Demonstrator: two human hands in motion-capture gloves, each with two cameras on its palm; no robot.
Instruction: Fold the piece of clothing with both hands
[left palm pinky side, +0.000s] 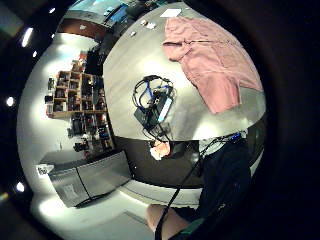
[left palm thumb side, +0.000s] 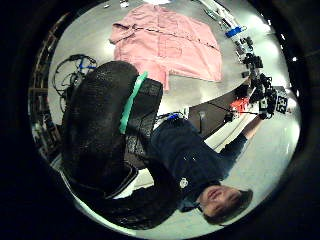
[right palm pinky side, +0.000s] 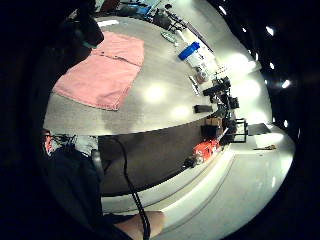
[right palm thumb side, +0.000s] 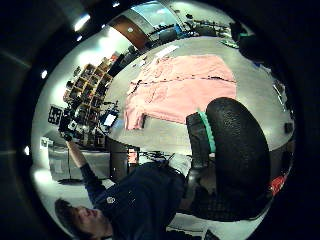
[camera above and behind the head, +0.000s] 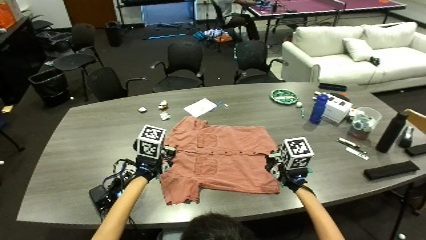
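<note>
**Here, both hands are flanking a spread shirt**

Now a pink shirt (camera above and behind the head: 219, 162) is lying flat and unfolded on the grey counter (camera above and behind the head: 86, 145). The left hand (camera above and behind the head: 148, 167) is hovering at its left edge, the right hand (camera above and behind the head: 291, 176) at its right edge. I cannot tell whether either hand's fingers are grasping cloth. A blue bottle (camera above and behind the head: 320, 108) is standing well apart.

Bare table (camera above and behind the head: 86, 145) around shirt (camera above and behind the head: 216, 162); cables (camera above and behind the head: 110, 185) left
</note>
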